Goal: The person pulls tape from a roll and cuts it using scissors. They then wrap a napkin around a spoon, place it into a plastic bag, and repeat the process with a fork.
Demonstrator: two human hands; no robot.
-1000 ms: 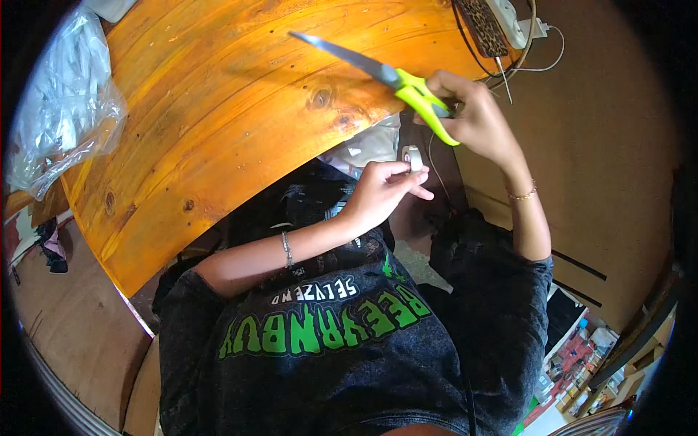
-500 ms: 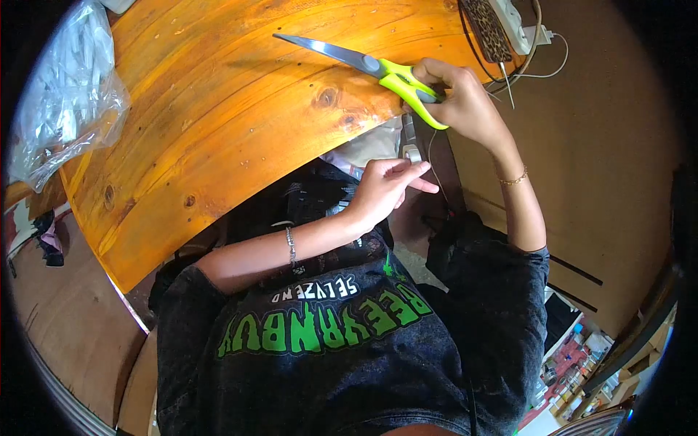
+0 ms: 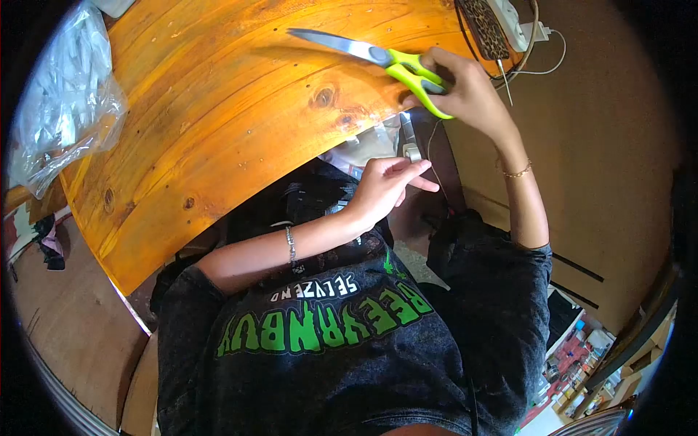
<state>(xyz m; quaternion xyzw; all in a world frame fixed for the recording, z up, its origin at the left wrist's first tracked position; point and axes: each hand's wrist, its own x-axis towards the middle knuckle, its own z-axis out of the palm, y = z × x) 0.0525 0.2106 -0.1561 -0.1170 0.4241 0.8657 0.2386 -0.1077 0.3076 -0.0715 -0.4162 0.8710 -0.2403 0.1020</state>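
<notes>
My right hand (image 3: 471, 94) grips a pair of scissors (image 3: 378, 55) by their lime-green and grey handles. The long blades look closed and point left, over the wooden table's edge. Lower down, my left hand (image 3: 385, 190) is in front of my shirt, thumb and index finger pressed together and another finger stretched out. A thin brownish strand (image 3: 429, 145) passes close by these fingertips; whether they pinch it I cannot make out. Just beyond the thumb is a small pale object (image 3: 412, 152), partly hidden.
The wooden table (image 3: 218, 138) fills the upper left. On its left corner lies a clear plastic bag (image 3: 69, 102) with pale contents. A leopard-print phone or power bank (image 3: 486, 30), a white power strip (image 3: 512, 25) and cables are at the upper right.
My right hand has moved slightly right and up with the scissors, and the blade tip has shifted right. My left hand has stayed in place.
</notes>
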